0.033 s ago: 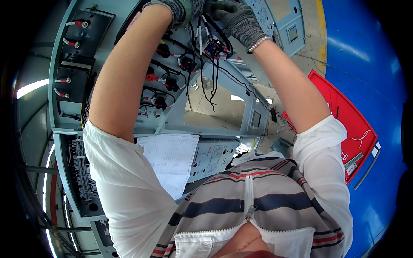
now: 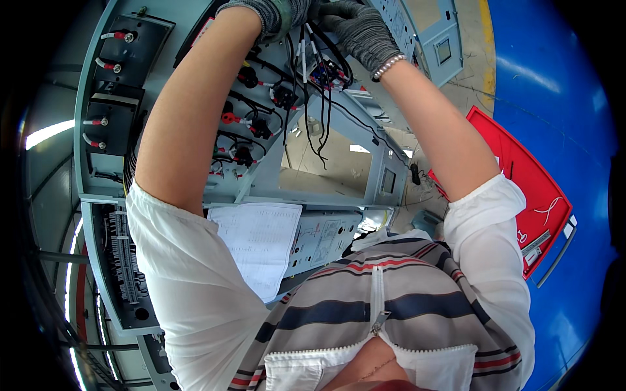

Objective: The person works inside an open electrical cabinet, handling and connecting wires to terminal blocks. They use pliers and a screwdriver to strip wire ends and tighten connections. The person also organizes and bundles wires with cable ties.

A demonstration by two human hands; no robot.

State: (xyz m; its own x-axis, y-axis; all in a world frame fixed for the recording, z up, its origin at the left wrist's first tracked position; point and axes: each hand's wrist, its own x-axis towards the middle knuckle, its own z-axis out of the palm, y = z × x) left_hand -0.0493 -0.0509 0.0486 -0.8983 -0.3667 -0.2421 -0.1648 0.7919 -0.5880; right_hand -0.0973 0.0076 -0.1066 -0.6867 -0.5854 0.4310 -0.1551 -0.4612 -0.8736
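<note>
Both hands wear grey knit gloves and reach up to the top of the picture, into a grey electrical cabinet panel (image 2: 339, 124). My left hand (image 2: 274, 14) is partly cut off by the frame edge and is closed around a bundle of black wires (image 2: 306, 98). My right hand (image 2: 357, 29) pinches the same wires just beside it, above a small terminal block (image 2: 325, 73). A bead bracelet sits on the right wrist. Loose wire ends hang down below the hands. Round black switch backs (image 2: 261, 127) with red and white sleeved leads sit on the panel under my left forearm.
A printed paper sheet (image 2: 257, 244) lies against the panel near my chest. A terminal strip (image 2: 124, 260) runs down the lower left part of the cabinet. A red tray (image 2: 521, 189) rests on the blue floor (image 2: 561, 91) at the right.
</note>
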